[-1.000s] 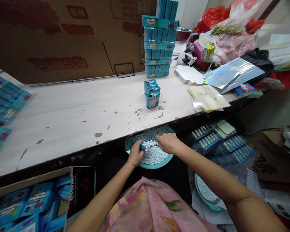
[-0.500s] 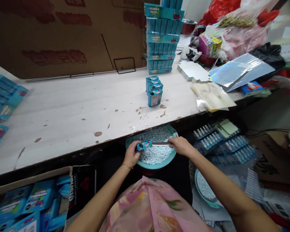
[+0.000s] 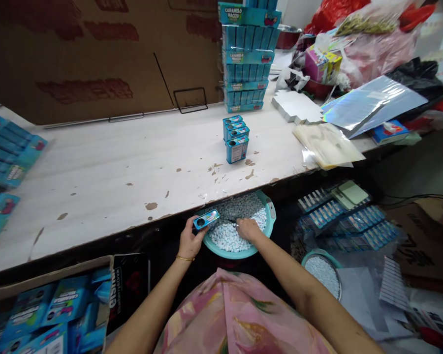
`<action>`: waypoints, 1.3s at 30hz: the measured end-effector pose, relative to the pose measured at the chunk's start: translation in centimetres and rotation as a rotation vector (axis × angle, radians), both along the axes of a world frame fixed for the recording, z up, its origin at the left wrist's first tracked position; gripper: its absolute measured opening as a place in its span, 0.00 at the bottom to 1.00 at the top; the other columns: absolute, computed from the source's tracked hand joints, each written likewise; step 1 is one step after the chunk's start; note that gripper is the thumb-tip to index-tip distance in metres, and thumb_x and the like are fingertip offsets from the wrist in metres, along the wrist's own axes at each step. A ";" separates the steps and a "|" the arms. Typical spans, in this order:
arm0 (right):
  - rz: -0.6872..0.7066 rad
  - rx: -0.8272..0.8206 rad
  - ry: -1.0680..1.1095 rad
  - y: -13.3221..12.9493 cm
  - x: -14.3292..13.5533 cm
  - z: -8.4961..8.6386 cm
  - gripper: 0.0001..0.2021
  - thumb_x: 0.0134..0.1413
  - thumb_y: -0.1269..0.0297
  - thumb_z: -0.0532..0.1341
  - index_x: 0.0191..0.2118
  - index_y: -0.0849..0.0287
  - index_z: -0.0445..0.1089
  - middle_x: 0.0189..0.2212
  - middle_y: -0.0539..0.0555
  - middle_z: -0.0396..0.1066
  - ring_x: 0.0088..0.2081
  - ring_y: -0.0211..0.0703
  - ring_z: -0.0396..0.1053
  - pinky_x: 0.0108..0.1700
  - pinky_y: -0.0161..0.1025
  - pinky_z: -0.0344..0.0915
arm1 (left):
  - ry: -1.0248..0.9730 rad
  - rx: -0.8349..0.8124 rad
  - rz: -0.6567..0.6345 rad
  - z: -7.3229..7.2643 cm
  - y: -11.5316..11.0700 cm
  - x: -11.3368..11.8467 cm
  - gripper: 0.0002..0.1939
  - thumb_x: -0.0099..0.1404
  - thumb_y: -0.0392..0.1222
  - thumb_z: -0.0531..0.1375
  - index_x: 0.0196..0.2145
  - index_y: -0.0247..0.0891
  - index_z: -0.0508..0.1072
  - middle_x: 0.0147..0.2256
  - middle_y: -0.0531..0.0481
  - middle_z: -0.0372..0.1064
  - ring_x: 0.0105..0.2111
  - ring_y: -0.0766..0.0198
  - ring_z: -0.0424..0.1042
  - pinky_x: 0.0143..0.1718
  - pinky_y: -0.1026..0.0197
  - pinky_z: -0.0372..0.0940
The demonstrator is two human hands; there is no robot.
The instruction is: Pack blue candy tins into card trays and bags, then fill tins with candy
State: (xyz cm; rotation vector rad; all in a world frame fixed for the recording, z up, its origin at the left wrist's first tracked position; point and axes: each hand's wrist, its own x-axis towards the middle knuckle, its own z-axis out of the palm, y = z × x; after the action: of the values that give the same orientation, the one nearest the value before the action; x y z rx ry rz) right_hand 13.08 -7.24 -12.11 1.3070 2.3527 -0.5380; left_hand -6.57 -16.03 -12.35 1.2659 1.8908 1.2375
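A small blue tin (image 3: 206, 219) with a dark round hole in its top is gripped by my left hand (image 3: 192, 239), at the left rim of a teal basin. White candies (image 3: 231, 236) fill much of this basin (image 3: 272, 216). My right hand (image 3: 248, 229) is closed low over the candies, round the handle of a metal scoop whose far end is hidden among them. Several similar blue tins (image 3: 237, 149) stand in a short row on the white table (image 3: 107, 167).
Stacked blue display trays (image 3: 245, 59) rise behind the tins. A large cardboard box (image 3: 107, 54) backs the table. An open box of blue packs (image 3: 51, 305) is at lower left. Right of the basin are packed trays (image 3: 347, 211) and a smaller candy bowl (image 3: 322, 273).
My left hand has moved slightly left and up with the tin, away from the scoop. My right hand has come left and down into the basin, taking the scoop into the candies.
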 end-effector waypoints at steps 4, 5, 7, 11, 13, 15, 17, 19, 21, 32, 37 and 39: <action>-0.022 -0.047 0.082 0.7 -0.3 -0.4 0.16 0.56 0.57 0.46 0.42 0.58 0.65 0.40 0.55 0.70 0.43 0.42 0.66 0.38 0.34 0.57 | -0.019 0.009 0.027 0.5 0.0 -0.2 0.19 0.51 0.47 0.59 0.39 0.39 0.62 0.34 0.51 0.65 0.35 0.64 0.66 0.39 0.59 0.63; -0.024 -0.056 0.100 0.8 0.3 -0.2 0.16 0.56 0.57 0.46 0.42 0.57 0.65 0.40 0.54 0.69 0.43 0.42 0.66 0.37 0.33 0.57 | -0.020 0.014 0.041 0.7 -0.1 -0.3 0.19 0.51 0.47 0.59 0.39 0.39 0.62 0.34 0.51 0.65 0.35 0.64 0.66 0.38 0.59 0.63; -0.035 -0.060 0.144 1.0 1.9 0.9 0.16 0.55 0.57 0.47 0.43 0.56 0.65 0.40 0.53 0.69 0.43 0.41 0.66 0.37 0.32 0.57 | -0.008 0.019 0.058 1.0 -0.3 -0.6 0.19 0.51 0.47 0.59 0.39 0.38 0.62 0.34 0.51 0.65 0.34 0.64 0.66 0.38 0.59 0.63; -0.052 -0.014 0.248 1.2 4.7 5.0 0.17 0.55 0.58 0.48 0.46 0.57 0.63 0.40 0.54 0.69 0.43 0.42 0.65 0.39 0.33 0.57 | 0.065 0.024 0.012 1.1 -0.2 -0.2 0.17 0.52 0.46 0.58 0.40 0.39 0.63 0.36 0.51 0.66 0.36 0.63 0.67 0.39 0.60 0.63; -0.016 0.024 0.268 1.1 5.0 7.6 0.17 0.55 0.58 0.48 0.48 0.56 0.63 0.41 0.54 0.69 0.44 0.42 0.65 0.41 0.33 0.56 | 0.118 0.026 -0.036 1.0 0.2 0.5 0.17 0.53 0.44 0.57 0.41 0.39 0.63 0.37 0.50 0.66 0.38 0.62 0.67 0.41 0.59 0.62; 0.059 0.066 0.259 0.8 4.4 10.0 0.16 0.55 0.59 0.48 0.48 0.54 0.63 0.41 0.53 0.69 0.44 0.42 0.65 0.41 0.34 0.57 | 0.168 0.023 -0.083 1.0 0.6 1.4 0.17 0.53 0.42 0.57 0.41 0.38 0.63 0.39 0.48 0.66 0.39 0.61 0.66 0.43 0.57 0.61; 0.140 0.109 0.194 0.4 3.3 12.0 0.15 0.55 0.59 0.48 0.47 0.52 0.63 0.40 0.53 0.69 0.43 0.44 0.66 0.40 0.36 0.57 | 0.208 0.028 -0.124 0.9 1.0 2.2 0.16 0.52 0.39 0.56 0.41 0.38 0.64 0.40 0.47 0.66 0.41 0.60 0.66 0.44 0.57 0.60; 0.184 0.147 0.096 -0.1 2.2 13.4 0.15 0.54 0.60 0.48 0.46 0.53 0.64 0.39 0.55 0.69 0.41 0.46 0.66 0.39 0.39 0.58 | 0.237 0.043 -0.153 0.9 1.2 2.7 0.16 0.52 0.37 0.56 0.41 0.38 0.64 0.41 0.46 0.66 0.42 0.59 0.65 0.45 0.56 0.60; 0.197 0.173 0.027 -0.4 1.4 14.2 0.15 0.54 0.61 0.48 0.45 0.55 0.64 0.38 0.57 0.69 0.39 0.47 0.67 0.39 0.40 0.58 | 0.257 0.053 -0.162 0.9 1.2 3.0 0.17 0.52 0.37 0.55 0.42 0.38 0.64 0.41 0.46 0.66 0.42 0.58 0.65 0.45 0.55 0.60; 0.202 0.164 0.041 -1.7 2.3 13.9 0.17 0.55 0.59 0.47 0.50 0.52 0.61 0.39 0.57 0.69 0.40 0.47 0.67 0.38 0.40 0.59 | 0.262 0.067 -0.194 1.2 0.8 3.3 0.15 0.52 0.38 0.55 0.41 0.39 0.65 0.39 0.47 0.66 0.41 0.58 0.65 0.44 0.54 0.60; 0.149 0.177 0.054 -1.6 3.9 13.6 0.17 0.55 0.60 0.46 0.49 0.52 0.61 0.39 0.56 0.69 0.39 0.46 0.67 0.37 0.39 0.59 | 0.342 0.076 -0.201 1.5 0.5 3.2 0.15 0.52 0.36 0.55 0.40 0.38 0.66 0.39 0.46 0.66 0.41 0.57 0.65 0.45 0.53 0.59; 0.098 0.187 0.062 -1.3 4.9 13.0 0.17 0.55 0.60 0.47 0.49 0.52 0.61 0.39 0.55 0.68 0.39 0.46 0.67 0.37 0.39 0.60 | 0.393 0.076 -0.210 2.4 -0.1 2.9 0.16 0.51 0.35 0.55 0.40 0.40 0.66 0.40 0.46 0.66 0.42 0.56 0.64 0.47 0.51 0.58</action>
State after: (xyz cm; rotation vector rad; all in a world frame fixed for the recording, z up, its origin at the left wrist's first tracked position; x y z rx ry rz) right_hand 17.94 -8.55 0.93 1.2609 2.5543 -0.3398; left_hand -3.66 -16.18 -9.99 1.8049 1.9196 1.0140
